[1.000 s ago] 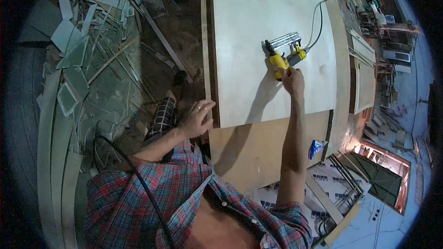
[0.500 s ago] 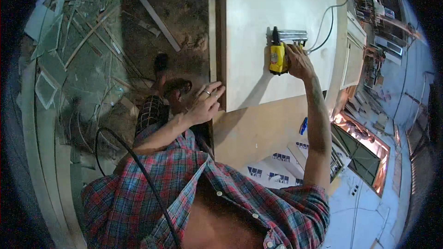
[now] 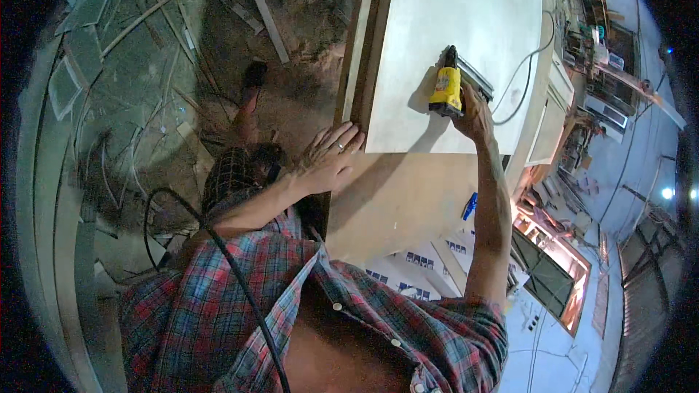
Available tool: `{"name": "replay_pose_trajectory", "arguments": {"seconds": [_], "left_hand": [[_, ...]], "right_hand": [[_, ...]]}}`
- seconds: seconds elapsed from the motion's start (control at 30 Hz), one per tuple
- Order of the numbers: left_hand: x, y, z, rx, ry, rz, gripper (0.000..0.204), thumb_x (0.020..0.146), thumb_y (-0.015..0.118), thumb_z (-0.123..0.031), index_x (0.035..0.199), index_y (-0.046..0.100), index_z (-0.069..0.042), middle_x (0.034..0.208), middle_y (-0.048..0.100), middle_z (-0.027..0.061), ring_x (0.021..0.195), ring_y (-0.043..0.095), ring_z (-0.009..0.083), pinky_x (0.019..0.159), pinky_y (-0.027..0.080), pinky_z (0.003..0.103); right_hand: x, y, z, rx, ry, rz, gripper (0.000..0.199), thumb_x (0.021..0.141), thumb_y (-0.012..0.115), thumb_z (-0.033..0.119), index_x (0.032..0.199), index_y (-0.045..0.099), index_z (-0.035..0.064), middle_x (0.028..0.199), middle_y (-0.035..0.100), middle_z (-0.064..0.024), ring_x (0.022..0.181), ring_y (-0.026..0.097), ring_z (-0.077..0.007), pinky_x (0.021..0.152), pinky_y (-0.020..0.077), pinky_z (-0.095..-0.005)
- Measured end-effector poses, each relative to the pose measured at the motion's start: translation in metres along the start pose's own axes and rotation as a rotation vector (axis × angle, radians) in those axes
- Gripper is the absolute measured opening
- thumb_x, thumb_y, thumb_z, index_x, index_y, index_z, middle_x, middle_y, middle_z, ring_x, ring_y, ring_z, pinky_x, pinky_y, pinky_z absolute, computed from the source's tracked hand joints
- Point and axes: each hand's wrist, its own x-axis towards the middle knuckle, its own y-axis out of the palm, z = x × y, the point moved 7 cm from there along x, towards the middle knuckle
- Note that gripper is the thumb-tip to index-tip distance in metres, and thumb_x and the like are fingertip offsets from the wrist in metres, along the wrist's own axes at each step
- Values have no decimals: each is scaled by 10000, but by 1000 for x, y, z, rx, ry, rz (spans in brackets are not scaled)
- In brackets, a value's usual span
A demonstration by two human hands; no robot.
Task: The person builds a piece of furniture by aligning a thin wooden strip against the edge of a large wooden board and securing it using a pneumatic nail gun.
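My right hand point(image 3: 477, 118) is wrapped round the handle of a yellow and black nail gun point(image 3: 445, 91) with a silver magazine. The handle itself is mostly hidden by the fingers. Beneath the tool lies a pale flat panel point(image 3: 480, 7); whether the nose touches it I cannot tell. A thin air hose point(image 3: 528, 76) curves from near my right hand across the panel's right side. My left hand point(image 3: 325, 160) rests with fingers stretched out on the wooden edge point(image 3: 362, 87) at the panel's near left corner, holding nothing.
A plywood sheet point(image 3: 397, 200) extends nearer me, with a small blue object point(image 3: 470, 206) by its right edge. Scrap wood strips point(image 3: 145, 18) litter the floor at left. A black cable point(image 3: 233, 262) hangs over my shirt. Cabinet-like pieces point(image 3: 547, 120) stand at right.
The nail gun has turned, so its magazine now slants toward the lower right. My left hand has flattened its fingers onto the wooden edge. The whole view has shifted a little.
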Motion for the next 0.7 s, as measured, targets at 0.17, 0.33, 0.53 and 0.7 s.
{"name": "replay_pose_trajectory", "arguments": {"seconds": [0.17, 0.33, 0.53, 0.7], "left_hand": [[1, -3, 5, 14, 15, -163, 697, 868, 624, -342, 1474, 397, -85, 1493, 407, 172, 1391, 360, 326, 1140, 226, 517], [54, -38, 20, -282, -50, -315, 696, 873, 647, -339, 1458, 406, -51, 1439, 444, 205, 1325, 422, 343, 1138, 272, 465], [109, -51, 35, -181, 10, -264, 805, 827, 709, -378, 1488, 353, -85, 1446, 389, 225, 1362, 364, 368, 1128, 308, 467], [103, -46, 54, -196, 40, -225, 886, 799, 736, -459, 1516, 317, -148, 1504, 285, 237, 1395, 295, 409, 1136, 299, 501]], "right_hand": [[-53, -38, 49, -27, 125, -135, 538, 742, 702, 114, 1265, 588, 155, 996, 694, -172, 891, 674, -362, 738, 547, -454], [-125, -56, 73, 374, 123, -196, 638, 709, 740, 63, 1321, 570, 119, 957, 713, -148, 894, 710, -254, 752, 553, -343], [-183, -10, 110, 582, 228, 12, 677, 621, 737, 42, 1277, 572, 1, 1146, 672, -151, 1047, 653, -209, 923, 508, -302], [-163, -4, 156, 795, 349, 109, 368, 781, 716, 73, 1120, 610, -24, 996, 687, -88, 892, 642, -144, 800, 517, -305]]}}
